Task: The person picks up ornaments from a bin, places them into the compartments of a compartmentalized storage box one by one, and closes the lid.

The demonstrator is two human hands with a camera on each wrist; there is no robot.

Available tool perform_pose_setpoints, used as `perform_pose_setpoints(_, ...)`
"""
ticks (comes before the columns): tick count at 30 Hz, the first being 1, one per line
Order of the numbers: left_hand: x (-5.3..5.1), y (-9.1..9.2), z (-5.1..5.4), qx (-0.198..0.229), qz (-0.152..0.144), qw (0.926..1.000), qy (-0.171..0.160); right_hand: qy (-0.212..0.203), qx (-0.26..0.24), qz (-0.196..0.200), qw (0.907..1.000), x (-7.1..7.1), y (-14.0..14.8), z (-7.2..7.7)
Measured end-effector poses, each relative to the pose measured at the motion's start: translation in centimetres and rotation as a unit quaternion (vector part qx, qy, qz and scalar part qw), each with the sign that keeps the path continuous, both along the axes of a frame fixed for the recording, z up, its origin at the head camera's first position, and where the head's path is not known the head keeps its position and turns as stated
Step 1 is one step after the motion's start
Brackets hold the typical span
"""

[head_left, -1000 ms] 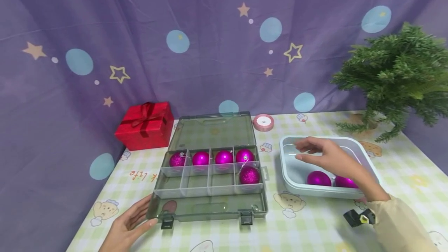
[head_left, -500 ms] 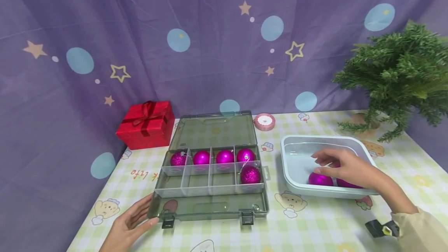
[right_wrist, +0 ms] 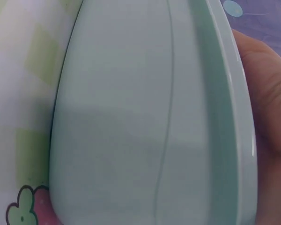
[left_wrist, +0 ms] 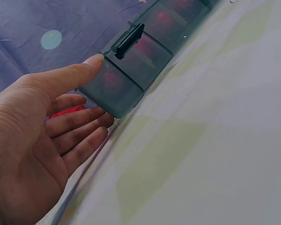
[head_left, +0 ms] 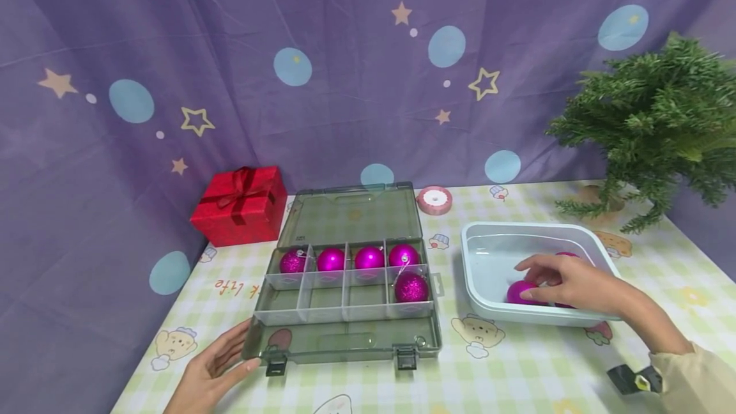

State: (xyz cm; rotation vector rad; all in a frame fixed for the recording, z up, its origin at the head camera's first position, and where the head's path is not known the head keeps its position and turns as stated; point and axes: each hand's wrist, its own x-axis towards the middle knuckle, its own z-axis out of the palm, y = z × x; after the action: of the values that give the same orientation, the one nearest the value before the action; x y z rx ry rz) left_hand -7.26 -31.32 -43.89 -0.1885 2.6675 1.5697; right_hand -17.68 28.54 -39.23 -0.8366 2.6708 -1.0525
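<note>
My left hand [head_left: 213, 366] rests at the front left corner of a smoky clear compartment case [head_left: 345, 341]. In the left wrist view, its thumb touches the front and its extended fingers lie along the side. The lid stands raised at the back. Magenta baubles fill the back row of compartments, and a glittery bauble [head_left: 411, 288] sits in the right front one. My right hand [head_left: 566, 283] reaches into a pale blue tub [head_left: 489, 235], thumb and fingers curled round a magenta bauble [head_left: 519, 292]. Other magenta baubles are partly hidden by this hand.
Behind the case, a red gift box [head_left: 241, 206] with a bow stands at left. A pink ribbon roll [head_left: 434, 200] lies between case and tub. An artificial fir tree [head_left: 655, 114] leans in at the right, its branches near the tub. A purple curtain hangs behind.
From above the tub, my right hand has come down and rightward into it, and its fingers have closed round a bauble. My left hand stays at the case's corner.
</note>
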Motion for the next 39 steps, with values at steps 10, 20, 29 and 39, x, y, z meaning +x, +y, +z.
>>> perform_pose_setpoints(10,0.0,0.0,-0.1,0.000,-0.005,0.9998,0.019,-0.033,0.007,0.021,0.9992,-0.1,0.1,-0.2)
perform_pose_setpoints(20,0.0,0.0,-0.2,0.005,-0.007,0.9997,0.025,-0.034,0.040,0.021,0.9984,-0.1,0.0,0.1)
perform_pose_setpoints(29,-0.1,0.0,-0.1,0.001,-0.002,0.9999,0.010,-0.026,-0.023,0.011,0.9993,-0.4,0.5,0.3)
perform_pose_setpoints(39,-0.1,0.1,0.0,0.004,-0.001,0.9999,0.010,0.000,-0.048,-0.037,0.9982,-0.3,0.1,1.6)
